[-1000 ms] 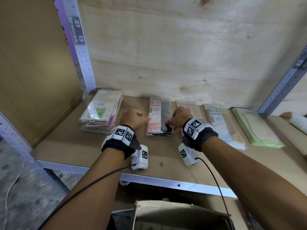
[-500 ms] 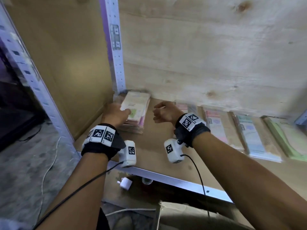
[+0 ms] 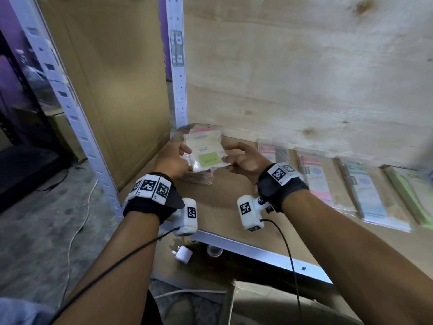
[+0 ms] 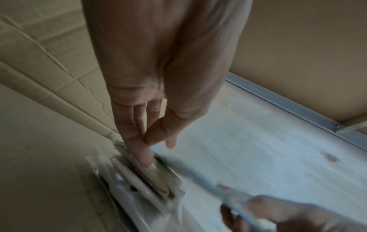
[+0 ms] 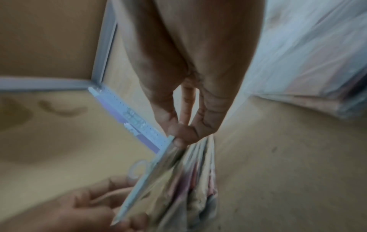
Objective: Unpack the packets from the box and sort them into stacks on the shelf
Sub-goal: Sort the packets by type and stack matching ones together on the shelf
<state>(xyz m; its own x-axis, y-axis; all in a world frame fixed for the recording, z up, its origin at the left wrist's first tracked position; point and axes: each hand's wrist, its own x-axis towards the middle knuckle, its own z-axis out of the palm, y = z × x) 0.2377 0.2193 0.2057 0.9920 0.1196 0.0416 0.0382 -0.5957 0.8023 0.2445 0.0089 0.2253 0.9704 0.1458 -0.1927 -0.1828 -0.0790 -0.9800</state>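
A stack of clear-wrapped packets (image 3: 199, 178) lies in the back left corner of the wooden shelf (image 3: 222, 207). Its top packet (image 3: 209, 160), cream with a green label, is tilted up off the rest. My left hand (image 3: 185, 153) holds that packet's left edge, thumb on top and fingers (image 4: 144, 158) against the stack's side. My right hand (image 3: 228, 160) pinches the right edge, its thumb (image 5: 178, 140) on the packet (image 5: 151, 177) and the fingers behind. The cardboard box (image 3: 281, 308) shows only as a rim at the bottom of the head view.
Further packet stacks lie in a row to the right: pink and black (image 3: 271, 151), pink (image 3: 316, 181), pale blue (image 3: 365, 193), green (image 3: 412, 193). A perforated metal post (image 3: 178, 66) and a cardboard side wall (image 3: 112, 78) close the corner. A white plug (image 3: 184, 254) lies below the shelf.
Both hands left the pink and black stack in the middle and moved left to the corner stack. They now hold its top packet, and my view swung left with them.
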